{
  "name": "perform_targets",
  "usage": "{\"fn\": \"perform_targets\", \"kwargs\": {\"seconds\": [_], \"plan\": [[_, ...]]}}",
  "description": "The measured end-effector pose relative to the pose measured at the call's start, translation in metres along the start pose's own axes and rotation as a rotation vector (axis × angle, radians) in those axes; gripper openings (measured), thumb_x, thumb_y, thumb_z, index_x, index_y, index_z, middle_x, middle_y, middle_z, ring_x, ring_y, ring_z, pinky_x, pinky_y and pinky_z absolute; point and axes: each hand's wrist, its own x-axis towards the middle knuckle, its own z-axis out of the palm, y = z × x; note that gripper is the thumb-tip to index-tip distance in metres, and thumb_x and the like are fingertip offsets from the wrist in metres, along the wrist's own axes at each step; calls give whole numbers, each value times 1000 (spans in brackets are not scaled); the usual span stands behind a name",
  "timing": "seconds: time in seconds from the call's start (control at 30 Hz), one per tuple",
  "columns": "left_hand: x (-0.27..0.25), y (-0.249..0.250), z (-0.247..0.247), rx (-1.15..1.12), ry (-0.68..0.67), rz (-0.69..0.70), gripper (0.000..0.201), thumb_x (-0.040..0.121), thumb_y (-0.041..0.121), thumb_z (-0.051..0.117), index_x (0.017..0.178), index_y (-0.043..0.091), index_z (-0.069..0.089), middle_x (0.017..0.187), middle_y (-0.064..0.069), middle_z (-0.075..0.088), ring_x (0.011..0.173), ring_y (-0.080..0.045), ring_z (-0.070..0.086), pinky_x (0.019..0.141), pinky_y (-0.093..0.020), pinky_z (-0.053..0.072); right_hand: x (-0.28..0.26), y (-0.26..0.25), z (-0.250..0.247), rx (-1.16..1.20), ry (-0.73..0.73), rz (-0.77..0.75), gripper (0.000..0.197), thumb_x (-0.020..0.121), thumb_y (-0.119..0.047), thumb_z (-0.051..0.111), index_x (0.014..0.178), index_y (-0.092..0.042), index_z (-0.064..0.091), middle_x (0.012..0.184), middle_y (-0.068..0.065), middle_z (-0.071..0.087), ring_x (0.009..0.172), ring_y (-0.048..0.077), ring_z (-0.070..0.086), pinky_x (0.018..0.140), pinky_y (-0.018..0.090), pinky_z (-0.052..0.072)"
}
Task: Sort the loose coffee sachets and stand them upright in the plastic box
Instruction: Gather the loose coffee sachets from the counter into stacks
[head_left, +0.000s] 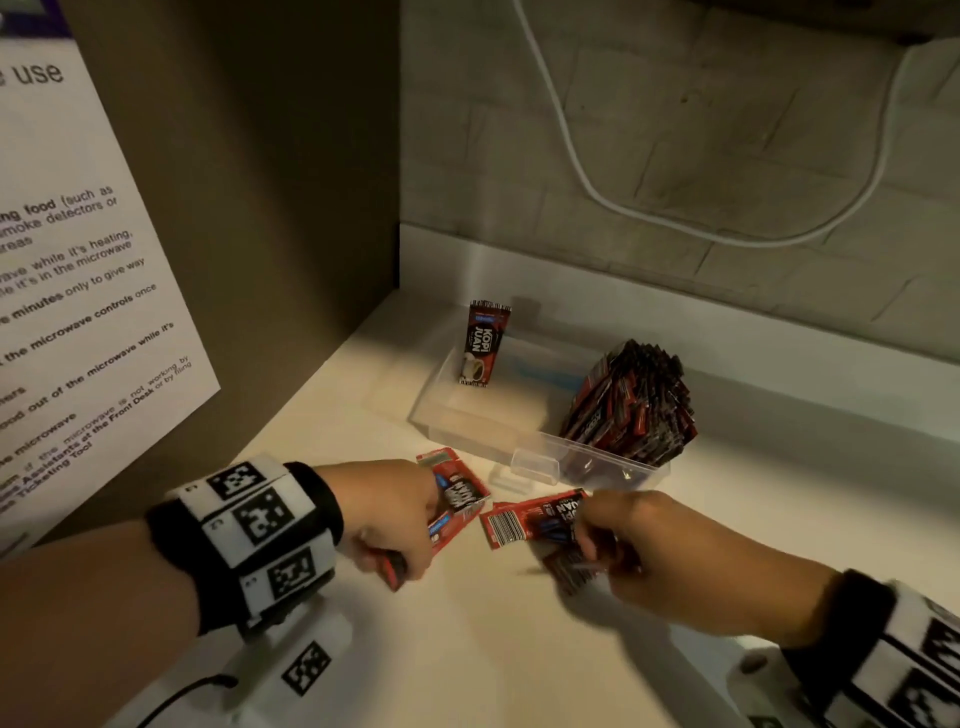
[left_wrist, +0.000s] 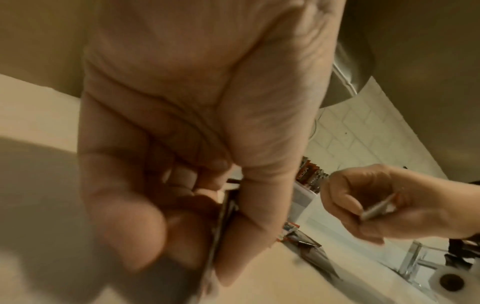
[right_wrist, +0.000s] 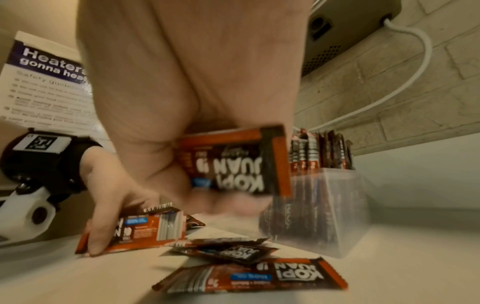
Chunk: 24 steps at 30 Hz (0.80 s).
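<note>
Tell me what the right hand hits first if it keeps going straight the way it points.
Probably the plastic box, at its near wall by the packed sachets. The right hand, gripping a sachet, points forward-left toward it; depth is unclear, so it might pass just short.

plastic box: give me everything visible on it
The plastic box is a clear, shallow, rectangular tray standing on the pale counter near the back wall. A small clear tab juts from its front wall. At its right end a dense bundle of sachets stands upright; at the left end a single sachet stands upright. The middle is unfilled. Neither hand touches it.
</note>
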Motion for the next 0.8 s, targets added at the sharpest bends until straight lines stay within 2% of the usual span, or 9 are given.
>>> {"fn": "perform_targets", "kwargs": {"seconds": [0.07, 0.1, 0.17, 0.27, 0.33, 0.43, 0.53, 0.63, 0.8], "plan": [[-3, -7, 0, -33, -100, -17, 11, 78, 4, 57, 76, 13, 51, 61, -6, 56, 44, -14, 53, 44, -23, 42, 7, -1, 2, -71, 60, -25, 26, 82, -9, 56, 90, -33, 52, 95, -16, 52, 80, 1, 49, 65, 9, 38], [-5, -10, -2, -24, -130, -17, 11, 80, 2, 50, 77, 13, 50, 62, -7, 53, 47, -14, 53, 46, -23, 42, 10, 0, 6, -109, 73, -26, 29, 85, -14, 57, 109, -32, 55, 111, -13, 54, 91, 2, 51, 72, 9, 41], [-9, -12, -7, 77, -153, -5, 15, 85, 1, 41, 80, 14, 48, 65, -5, 52, 48, -13, 51, 49, -23, 42, 14, 5, 17, -201, 11, -2, 54, 91, -23, 55, 141, -33, 37, 142, -14, 39, 117, 8, 51, 91, 20, 48], [-17, -9, -18, 325, -201, 47, 19, 88, 1, 39, 94, 14, 52, 78, -4, 56, 61, -17, 50, 52, -24, 38, 14, 4, 26, -280, -100, 26, 67, 93, -26, 48, 151, -34, 15, 158, -16, 15, 131, 15, 44, 100, 33, 46], [-21, -7, -25, 453, -196, 113, 20, 90, 6, 43, 103, 13, 57, 89, -4, 59, 74, -19, 50, 58, -28, 39, 12, 5, 28, -257, -73, 0, 61, 93, -27, 48, 149, -36, 25, 155, -17, 24, 130, 13, 44, 100, 31, 45], [-21, -2, -32, 443, 77, 353, 22, 88, 17, 53, 109, 17, 59, 102, 0, 59, 87, -19, 55, 78, -35, 47, 9, 3, 26, -231, 12, -29, 39, 92, -34, 52, 130, -37, 50, 131, -19, 51, 113, 8, 54, 88, 25, 48], [-11, -2, -28, 340, 209, 537, 45, 84, 18, 63, 127, 28, 54, 122, 10, 47, 105, -11, 52, 85, -20, 43, 13, -1, 29, -247, 38, -27, 37, 90, -39, 54, 127, -36, 50, 112, -15, 58, 100, 8, 56, 82, 25, 48], [3, 0, -22, 466, 189, 555, 52, 83, 17, 66, 133, 27, 52, 130, 14, 44, 107, -5, 48, 80, -11, 34, 19, -6, 32, -241, 22, -25, 37, 90, -37, 54, 126, -35, 51, 106, -12, 56, 94, 9, 54, 77, 23, 45], [10, -2, -23, 479, 224, 437, 39, 82, 21, 71, 118, 25, 57, 114, 8, 55, 99, -12, 50, 81, -25, 40, 24, -7, 29, -152, 9, -2, 29, 88, -37, 58, 116, -33, 58, 102, -13, 57, 84, 4, 46, 77, 21, 43]]}}
